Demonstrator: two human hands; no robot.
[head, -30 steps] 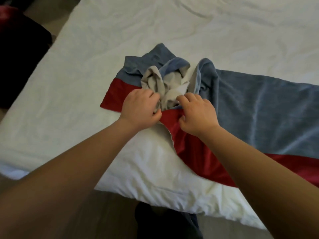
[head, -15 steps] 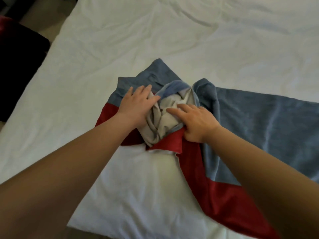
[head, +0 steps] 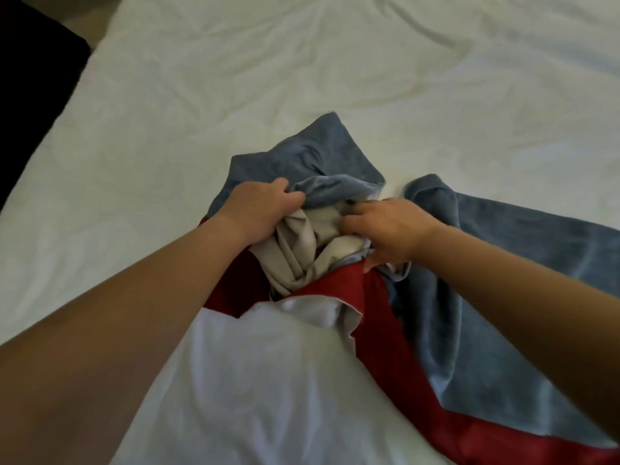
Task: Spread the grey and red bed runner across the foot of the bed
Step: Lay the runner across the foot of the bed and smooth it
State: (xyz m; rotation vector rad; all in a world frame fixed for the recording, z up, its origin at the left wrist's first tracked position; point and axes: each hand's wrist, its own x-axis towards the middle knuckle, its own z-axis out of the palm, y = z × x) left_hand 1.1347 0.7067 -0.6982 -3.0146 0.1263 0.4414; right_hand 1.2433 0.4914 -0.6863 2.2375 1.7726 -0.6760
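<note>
In the middle of the frame, the left hand (head: 258, 209) is squeezing the bunched-up bed runner (head: 503, 263), and the right hand (head: 392, 229) is pinching its pale underside.

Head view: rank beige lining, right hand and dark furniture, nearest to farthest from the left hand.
1. Beige lining: gripped by the left hand.
2. Right hand: just beyond it, rightward.
3. Dark furniture: off the bed's left edge.

matt cloth runner (head: 496, 256), creased cotton sheet (head: 302, 62)
</note>
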